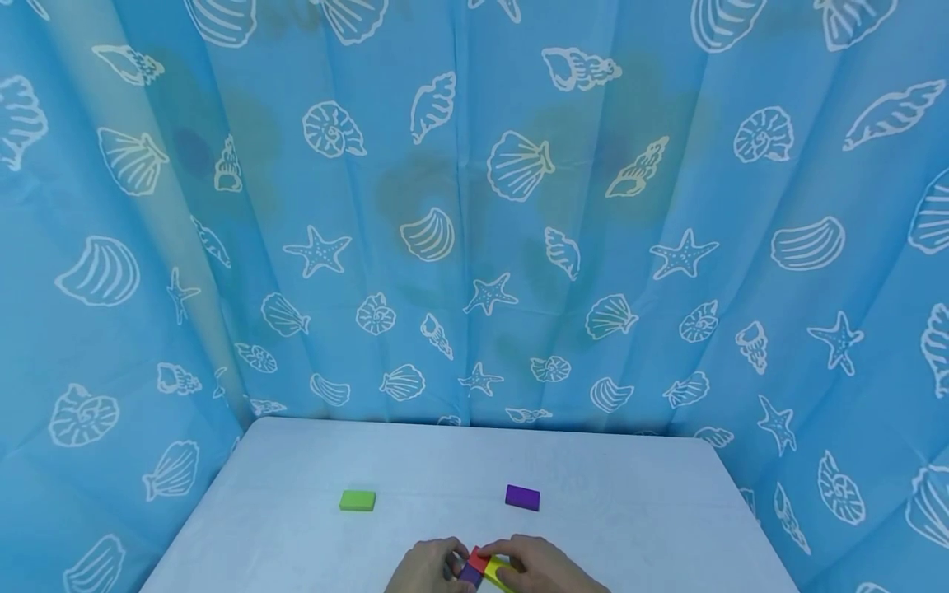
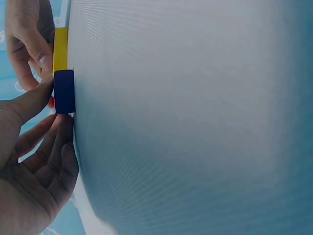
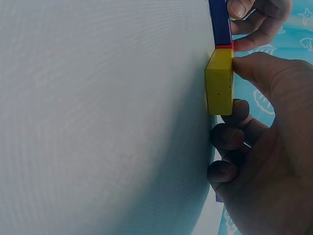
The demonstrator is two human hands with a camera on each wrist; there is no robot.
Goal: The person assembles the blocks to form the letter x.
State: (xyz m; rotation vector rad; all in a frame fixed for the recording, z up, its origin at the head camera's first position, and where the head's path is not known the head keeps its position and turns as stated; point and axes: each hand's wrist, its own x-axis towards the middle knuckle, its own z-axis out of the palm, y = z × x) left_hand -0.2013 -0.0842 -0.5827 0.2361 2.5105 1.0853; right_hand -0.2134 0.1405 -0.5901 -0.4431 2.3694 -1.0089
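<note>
Near the table's front edge, a red block [image 1: 478,561], a yellow block [image 1: 495,574] and a dark purple-blue block [image 1: 470,574] meet in a small cluster. My left hand [image 1: 428,568] pinches the dark block [image 2: 64,92] between thumb and fingertips from its outer side. On the other side my right hand [image 1: 543,567] holds the yellow block [image 3: 219,83], thumb on one end and fingers at the other. Behind them the red block is mostly hidden in both wrist views; only a sliver of red shows.
A green block [image 1: 357,501] lies farther back on the left of the white table [image 1: 630,511]. Toward the middle back lies a purple block [image 1: 522,497]. A blue shell-patterned curtain [image 1: 460,247] surrounds the table's back and sides.
</note>
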